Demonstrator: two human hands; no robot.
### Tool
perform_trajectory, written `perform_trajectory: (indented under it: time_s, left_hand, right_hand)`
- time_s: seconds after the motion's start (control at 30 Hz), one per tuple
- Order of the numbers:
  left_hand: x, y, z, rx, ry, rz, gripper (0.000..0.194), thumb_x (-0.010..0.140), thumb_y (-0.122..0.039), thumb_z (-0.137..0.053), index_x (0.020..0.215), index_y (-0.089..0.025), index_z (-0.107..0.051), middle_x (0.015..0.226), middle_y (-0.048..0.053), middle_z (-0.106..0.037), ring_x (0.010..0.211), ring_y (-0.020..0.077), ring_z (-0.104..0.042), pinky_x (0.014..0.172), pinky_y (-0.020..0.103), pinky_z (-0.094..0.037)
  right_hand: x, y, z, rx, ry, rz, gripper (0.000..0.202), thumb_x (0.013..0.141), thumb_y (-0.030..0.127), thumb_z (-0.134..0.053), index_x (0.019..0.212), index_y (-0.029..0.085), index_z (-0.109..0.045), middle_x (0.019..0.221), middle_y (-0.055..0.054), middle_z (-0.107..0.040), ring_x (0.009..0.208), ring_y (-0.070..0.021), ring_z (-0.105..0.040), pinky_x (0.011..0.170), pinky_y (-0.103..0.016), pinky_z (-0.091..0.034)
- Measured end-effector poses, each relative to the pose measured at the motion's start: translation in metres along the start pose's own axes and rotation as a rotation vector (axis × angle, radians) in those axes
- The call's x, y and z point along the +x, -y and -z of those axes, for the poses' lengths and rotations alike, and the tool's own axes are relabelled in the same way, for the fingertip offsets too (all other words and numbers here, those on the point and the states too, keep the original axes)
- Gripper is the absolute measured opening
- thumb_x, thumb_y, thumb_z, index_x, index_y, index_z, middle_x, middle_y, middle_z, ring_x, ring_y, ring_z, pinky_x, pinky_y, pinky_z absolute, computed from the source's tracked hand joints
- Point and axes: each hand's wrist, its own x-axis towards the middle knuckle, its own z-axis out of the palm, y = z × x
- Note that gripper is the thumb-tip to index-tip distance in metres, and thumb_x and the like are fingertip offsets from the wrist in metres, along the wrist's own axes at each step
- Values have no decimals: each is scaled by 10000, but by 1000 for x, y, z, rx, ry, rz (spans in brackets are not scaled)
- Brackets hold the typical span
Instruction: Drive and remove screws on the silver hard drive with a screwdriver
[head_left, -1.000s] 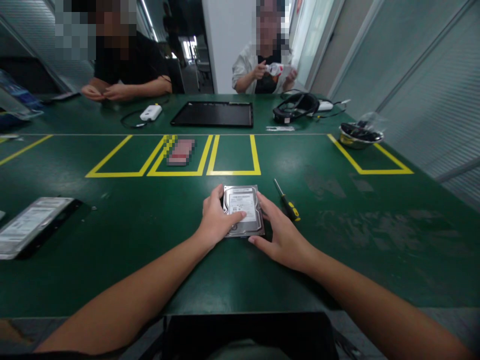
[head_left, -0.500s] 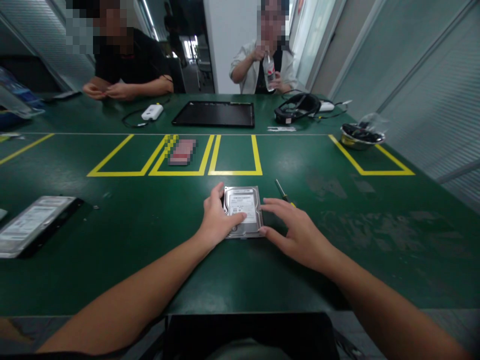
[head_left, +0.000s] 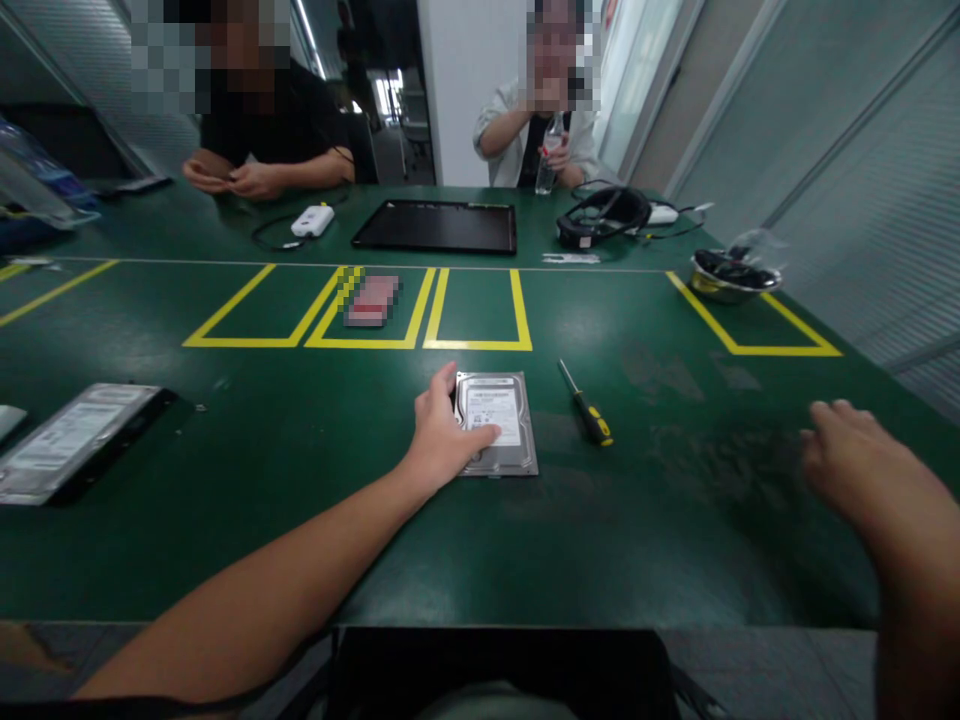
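Head view: a flat silver hard drive (head_left: 508, 410) with a white label is laid on the green tabletop (head_left: 637, 560), grasped at its left side by the left hand (head_left: 445, 430), seemingly for steadying. The gap toward the right hand (head_left: 862, 465), whose grip cannot be told, is partly occupied by a black-and-yellow screwdriver (head_left: 591, 415); beyond, a black rectangular panel (head_left: 442, 228) and round silver bowl (head_left: 731, 291) are set.

The green table (head_left: 600, 550) has yellow tape (head_left: 478, 346) on it. A hard drive (head_left: 508, 458) lies near a screwdriver (head_left: 589, 414). A second hard drive (head_left: 75, 440) lies left. A black screen (head_left: 439, 230) and metal bowl (head_left: 729, 291) sit farther back.
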Motion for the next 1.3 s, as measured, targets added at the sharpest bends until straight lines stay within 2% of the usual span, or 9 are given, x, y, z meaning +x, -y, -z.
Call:
perform_trajectory:
  time_s: [0.13,0.27,0.43,0.53,0.63,0.73,0.83,1.0,1.3]
  left_hand:
    - [1,3,0,-16,-1,-25,1033,587,-274,-829,1474,-169,-312,1371,157,-503,1351,357,-380,1145,550,-314]
    - [1,4,1,-40,0,-41,1026,584,-277,-836,1467,-179,-322,1364,163,-500,1341,370,-389,1129,573,-326]
    - [0,3,2,-4,11,-26,1028,599,-272,-830,1480,-165,-313,1378,158,-513,1347,353,-379,1141,545,-324]
    - [0,4,2,10,12,-25,1031,601,-281,-832,1483,-161,-311,1383,156,-516,1353,342,-380,1147,525,-325]
    - [1,6,1,-9,7,-38,1038,596,-286,-835,1481,-163,-307,1382,161,-514,1346,346,-397,1139,537,-333]
    - [2,8,0,-28,6,-43,1039,592,-288,-836,1478,-172,-305,1385,164,-509,1344,356,-403,1131,555,-339]
    - [1,7,1,-19,13,-38,1039,595,-292,-837,1478,-168,-303,1384,169,-507,1355,360,-392,1139,557,-327]
    - [2,7,2,-19,19,-39,1054,599,-294,-837,1486,-163,-284,1388,171,-508,1358,353,-392,1147,548,-316]
    - [2,9,1,-57,5,-42,1058,595,-267,-839,1482,-193,-267,1376,171,-511,1358,358,-397,1136,573,-322]
  right_hand:
    - [1,-30,-24,-4,211,-126,578,986,278,-191,1409,15,-484,1510,-262,-431,1409,-351,-422,1126,-455,-370]
    - [4,-34,-32,44,369,-202,591,961,248,-238,1424,-23,-485,1523,-247,-421,1410,-297,-427,1119,-363,-367]
    - [-6,-25,-27,56,373,-215,604,963,254,-209,1439,-14,-465,1536,-244,-400,1389,-318,-452,1103,-400,-378]
    - [-11,-19,-17,45,299,-194,631,987,321,-159,1443,-5,-449,1524,-234,-428,1406,-327,-425,1126,-421,-359]
    - [-11,-13,-5,17,218,-202,578,988,421,-227,1350,122,-565,1399,-185,-568,1256,-348,-557,998,-428,-463]
    - [-7,-7,6,-19,254,-211,516,986,411,-247,1234,177,-635,1257,-159,-631,1100,-332,-629,860,-394,-502]
    - [0,-4,11,-42,312,-192,470,984,363,-263,1149,180,-663,1167,-157,-653,1047,-318,-640,813,-373,-495]
    - [11,-4,10,-58,381,-230,445,973,375,-274,1134,213,-656,1181,-144,-646,1030,-321,-634,767,-372,-491]
    - [10,0,21,-9,381,-314,430,945,390,-305,1036,215,-687,1102,-194,-674,951,-360,-658,628,-401,-483]
